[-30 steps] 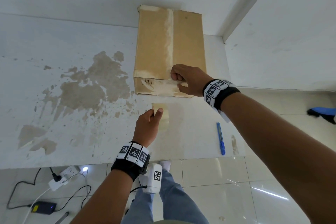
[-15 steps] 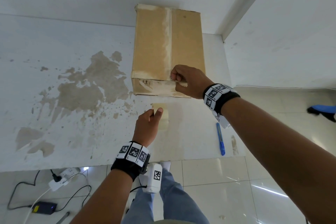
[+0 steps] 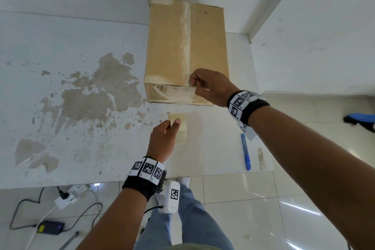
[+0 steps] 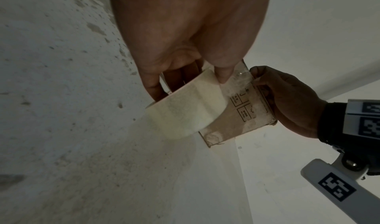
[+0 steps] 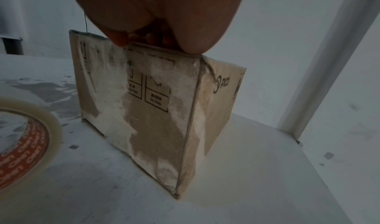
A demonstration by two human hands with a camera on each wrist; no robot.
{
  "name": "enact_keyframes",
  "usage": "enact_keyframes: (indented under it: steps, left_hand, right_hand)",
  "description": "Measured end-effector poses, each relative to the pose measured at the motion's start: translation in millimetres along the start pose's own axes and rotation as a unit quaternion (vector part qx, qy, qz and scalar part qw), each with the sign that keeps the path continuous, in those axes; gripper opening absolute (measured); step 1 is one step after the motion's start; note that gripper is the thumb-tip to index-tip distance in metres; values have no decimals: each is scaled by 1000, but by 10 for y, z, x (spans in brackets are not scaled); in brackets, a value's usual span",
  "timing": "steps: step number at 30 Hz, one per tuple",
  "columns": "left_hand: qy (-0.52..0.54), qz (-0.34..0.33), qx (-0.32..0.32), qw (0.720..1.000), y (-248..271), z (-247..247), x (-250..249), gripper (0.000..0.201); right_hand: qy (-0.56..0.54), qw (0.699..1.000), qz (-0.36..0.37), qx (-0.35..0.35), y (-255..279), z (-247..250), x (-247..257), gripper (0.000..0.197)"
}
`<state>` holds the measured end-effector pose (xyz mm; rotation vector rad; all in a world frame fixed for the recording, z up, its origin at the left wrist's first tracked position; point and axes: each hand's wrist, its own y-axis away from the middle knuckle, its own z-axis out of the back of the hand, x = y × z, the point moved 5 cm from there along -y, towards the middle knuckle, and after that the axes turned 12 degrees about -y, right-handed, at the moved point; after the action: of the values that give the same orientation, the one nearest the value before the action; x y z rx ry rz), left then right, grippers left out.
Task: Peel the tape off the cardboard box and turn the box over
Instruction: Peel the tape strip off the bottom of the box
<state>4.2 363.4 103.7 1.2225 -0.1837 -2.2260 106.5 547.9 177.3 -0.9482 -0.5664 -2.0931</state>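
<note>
A brown cardboard box lies flat on the white table, with a strip of clear tape along its top seam. My right hand is at the near top edge of the box and pinches the tape end there between thumb and forefinger. In the right wrist view the fingertips sit on the upper edge of the box. My left hand holds a roll of clear tape upright on the table in front of the box. The left wrist view shows the roll under thumb and fingers.
A blue utility knife lies on the table to the right of my left hand. The table top is stained on the left. A wall corner stands just right of the box. A power strip and cables lie on the floor.
My right hand has shifted only slightly at the near top edge of the box, still pinching the tape. The left hand and the roll have stayed where they were.
</note>
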Motion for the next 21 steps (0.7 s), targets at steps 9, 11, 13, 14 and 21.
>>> enact_keyframes:
  steps: [9, 11, 13, 14, 21]
  left_hand:
    - [-1, -5, -3, 1000, -21, 4, 13, 52]
    - [-4, -2, 0, 1000, -30, -7, 23, 51]
    - [-5, 4, 5, 1000, -37, -24, 39, 51]
    - [-6, 4, 6, 1000, -39, -29, 50, 50]
    - [-6, 4, -1, 1000, -2, -18, 54, 51]
  right_hand:
    - [43, 998, 22, -33, 13, -42, -4, 18]
    - [59, 997, 29, -38, 16, -54, 3, 19]
    - [75, 995, 34, -47, 19, -72, 3, 21]
    - [84, 995, 35, -50, 19, -86, 0, 22]
    - [124, 989, 52, -69, 23, -135, 15, 25]
